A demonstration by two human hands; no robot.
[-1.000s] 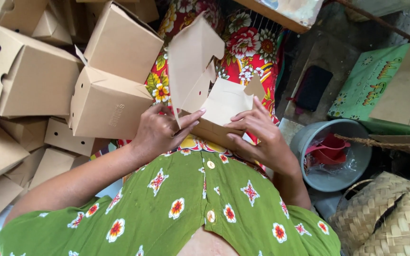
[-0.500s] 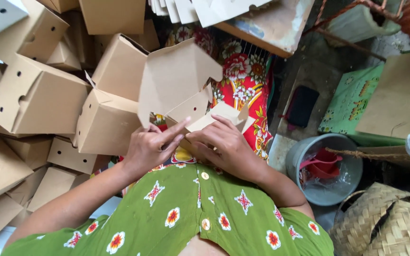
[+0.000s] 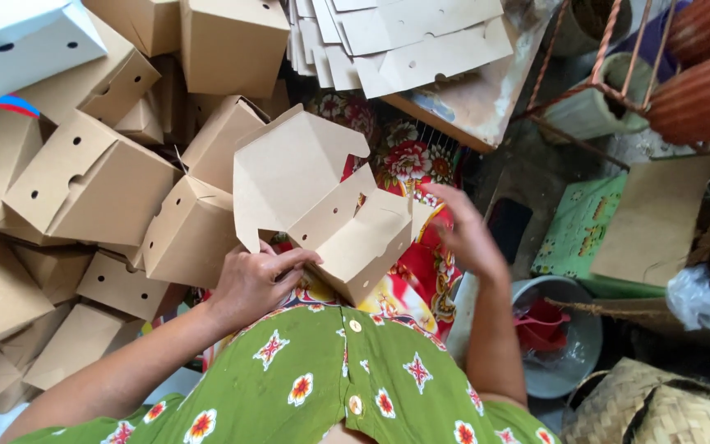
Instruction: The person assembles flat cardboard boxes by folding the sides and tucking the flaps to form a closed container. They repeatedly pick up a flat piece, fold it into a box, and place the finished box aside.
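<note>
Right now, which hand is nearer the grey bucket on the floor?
Right. The right hand hovers just beyond the half-folded cardboard box, above and left of the grey bucket. The left hand grips the box's near edge, farther away.

Left hand grips half-folded brown box, lid up. Right hand open, just beside it, blurred. Folded boxes piled left; flat blanks above.

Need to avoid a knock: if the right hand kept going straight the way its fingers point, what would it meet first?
The right hand points up and away, so probably the red flowered cloth, then the flat cardboard stack. Depth is unclear.
</note>
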